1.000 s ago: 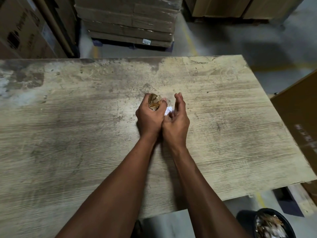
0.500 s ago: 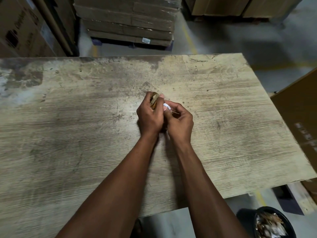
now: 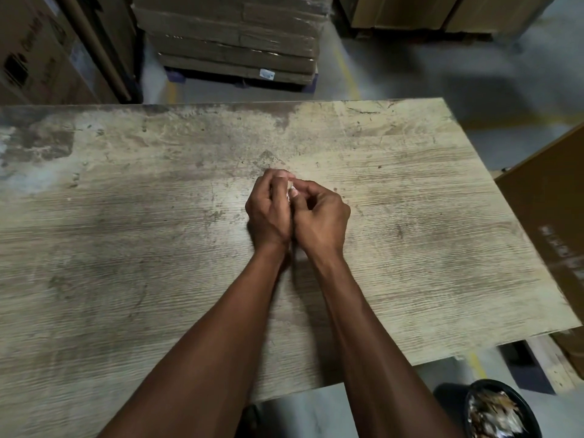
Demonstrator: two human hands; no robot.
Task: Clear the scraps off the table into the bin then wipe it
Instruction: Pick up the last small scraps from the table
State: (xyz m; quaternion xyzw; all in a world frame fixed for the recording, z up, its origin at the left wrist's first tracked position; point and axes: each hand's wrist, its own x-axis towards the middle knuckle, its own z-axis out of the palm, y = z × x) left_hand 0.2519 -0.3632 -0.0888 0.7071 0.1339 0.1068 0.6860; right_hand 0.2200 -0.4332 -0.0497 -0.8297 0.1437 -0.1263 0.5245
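At table centre, both hands together, wrists touching. Left hand (image 3: 268, 210) curled into a fist, fingers folded over something mostly hidden; presumably a gathered wad of scraps, though contents cannot be told from this view. Right hand (image 3: 319, 218) curled too, fingertips pressed against the left fist, pinching a small white scrap (image 3: 292, 188) at the seam between the two hands. Only a sliver of that scrap visible, too little to give a long axis or a heading; cannot tell which way pointing.

Down at 5 o'clock, on the floor off the table's near right corner: black bin (image 3: 502, 409), already holding a heap of brown and pale scraps. Well apart from the hands.

Across the table (image 3: 126, 248): worn, stained wood grain, long axis running 9 to 3 o'clock. No loose scraps plainly visible on it; a few tiny pale flecks at 3 o'clock of the hands and at 9 o'clock, too small to tell from scuffs.

Judged progress: clearing nearly done, last handful collected but not yet dropped in the bin. Left to do: carrying that handful toward 5 o'clock, releasing over the bin, then the whole wipe. No cloth in view anywhere.

Beyond the far edge at 12 o'clock: stacked cardboard (image 3: 234, 39) on a pallet.
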